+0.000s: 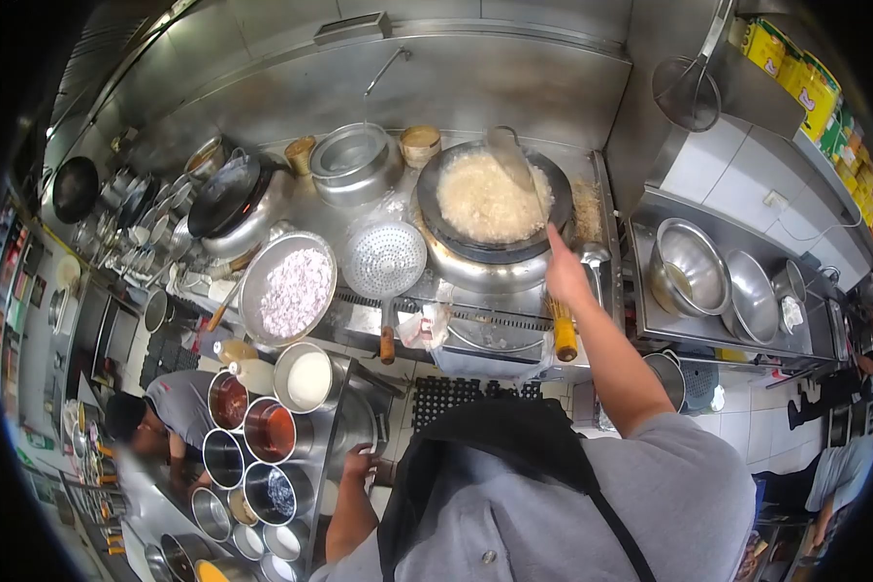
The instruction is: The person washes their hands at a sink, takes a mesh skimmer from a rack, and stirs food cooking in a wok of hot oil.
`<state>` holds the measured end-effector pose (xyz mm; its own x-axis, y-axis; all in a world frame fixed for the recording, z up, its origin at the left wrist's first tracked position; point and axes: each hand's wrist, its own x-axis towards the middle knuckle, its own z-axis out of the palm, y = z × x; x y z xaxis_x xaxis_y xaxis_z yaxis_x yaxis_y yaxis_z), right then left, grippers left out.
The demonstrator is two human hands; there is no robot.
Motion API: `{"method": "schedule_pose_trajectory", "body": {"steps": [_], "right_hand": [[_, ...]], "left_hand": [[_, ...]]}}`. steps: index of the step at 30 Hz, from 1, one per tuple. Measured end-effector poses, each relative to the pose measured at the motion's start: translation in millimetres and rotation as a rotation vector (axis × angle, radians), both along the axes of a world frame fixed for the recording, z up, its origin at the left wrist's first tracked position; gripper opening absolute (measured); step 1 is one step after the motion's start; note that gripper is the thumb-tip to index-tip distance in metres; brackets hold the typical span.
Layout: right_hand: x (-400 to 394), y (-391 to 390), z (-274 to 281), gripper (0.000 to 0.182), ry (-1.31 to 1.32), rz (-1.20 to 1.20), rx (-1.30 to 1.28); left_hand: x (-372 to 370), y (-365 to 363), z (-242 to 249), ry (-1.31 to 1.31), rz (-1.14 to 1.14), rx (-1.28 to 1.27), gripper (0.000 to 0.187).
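We see the right hand (565,274) with fingers closed around the long-handled metal spatula (510,160), its blade in the rice-filled black wok (493,202) on the stove. The left hand (359,464) rests open-fingered on the steel desk (353,419) beside round metal sauce pots (270,430).

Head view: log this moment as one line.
right hand grips ladle in wok of rice | left hand rests on counter edge by sauce pots | strainer left of wok
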<state>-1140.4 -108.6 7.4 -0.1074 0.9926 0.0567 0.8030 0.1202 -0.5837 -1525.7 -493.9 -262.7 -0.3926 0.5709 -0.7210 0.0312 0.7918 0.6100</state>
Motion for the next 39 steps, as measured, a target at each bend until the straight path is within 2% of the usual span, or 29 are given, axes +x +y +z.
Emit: {"method": "schedule_pose_trajectory", "body": {"steps": [3, 4, 7, 8, 12, 13, 15, 18, 21, 22, 25, 29, 30, 31, 33, 34, 37, 38, 39], "right_hand": [[16.6, 22.7, -75.4, 0.070, -0.081, 0.060, -0.082], [17.2, 32.5, -84.8, 0.072, -0.052, 0.069, -0.117], [12.0, 57.0, -64.7, 0.065, -0.035, 0.089, -0.082], [4.7, 47.7, -35.4, 0.064, -0.021, 0.079, -0.071], [-4.9, 17.3, 17.0, 0.071, -0.039, 0.103, -0.049], [-9.6, 13.6, 11.8, 0.071, -0.036, 0.126, -0.072], [-17.5, 13.0, -14.1, 0.069, -0.037, 0.169, -0.125], [-26.5, 54.8, -80.5, 0.066, 0.039, 0.228, -0.116], [-11.9, 66.5, -49.4, 0.064, 0.066, 0.209, -0.022], [-2.5, 58.8, -27.8, 0.066, 0.068, 0.151, -0.068], [24.9, 30.7, 9.1, 0.063, -0.017, 0.106, 0.022], [31.6, 35.1, -31.2, 0.067, -0.146, 0.124, -0.062], [39.3, 59.3, -75.5, 0.068, -0.127, 0.150, 0.023], [38.3, 54.2, -74.9, 0.069, -0.119, 0.134, 0.000], [21.4, 51.2, -44.7, 0.070, -0.087, 0.120, -0.019], [15.3, 41.3, -34.6, 0.071, -0.066, 0.130, 0.063], [1.3, -0.3, 5.8, 0.074, -0.067, 0.103, -0.013], [-0.3, -7.6, -1.2, 0.072, -0.074, 0.123, 0.056], [-1.1, -6.7, -13.1, 0.072, -0.092, 0.138, 0.018]], "left_hand": [[3.3, -12.7, -17.5, -0.090, 0.142, -0.084, 0.046], [4.5, -21.4, -32.1, -0.142, 0.207, -0.124, 0.046], [16.2, -49.0, -74.1, -0.228, 0.147, -0.223, 0.044], [16.8, -54.6, -80.4, -0.239, 0.082, -0.255, 0.042], [18.5, -62.1, -86.7, -0.315, 0.130, -0.272, 0.035], [13.4, -62.8, -99.6, -0.311, 0.128, -0.274, 0.034], [15.3, -56.0, -92.8, -0.310, 0.124, -0.285, 0.034], [16.3, -31.9, -85.9, -0.241, 0.128, -0.225, 0.034], [-10.5, -21.3, -110.3, -0.361, 0.082, 0.008, 0.036], [-9.3, -10.3, -88.8, -0.296, 0.060, 0.055, 0.040], [-0.4, -2.2, -72.3, -0.255, 0.071, -0.002, 0.042], [13.0, -27.7, -79.7, -0.225, 0.066, -0.139, 0.045], [14.9, -39.2, -98.8, -0.232, 0.029, -0.192, 0.046], [13.8, -50.0, -110.2, -0.236, -0.007, -0.244, 0.046], [3.2, -52.4, -102.8, -0.242, 0.074, -0.193, 0.043], [0.9, -62.3, -93.3, -0.247, 0.111, -0.181, 0.042], [1.9, -81.8, -86.1, -0.281, 0.190, -0.140, 0.038], [-4.0, -84.0, -91.3, -0.301, 0.171, -0.221, 0.038], [-16.4, -88.9, -108.0, -0.321, 0.155, -0.302, 0.037]]}}
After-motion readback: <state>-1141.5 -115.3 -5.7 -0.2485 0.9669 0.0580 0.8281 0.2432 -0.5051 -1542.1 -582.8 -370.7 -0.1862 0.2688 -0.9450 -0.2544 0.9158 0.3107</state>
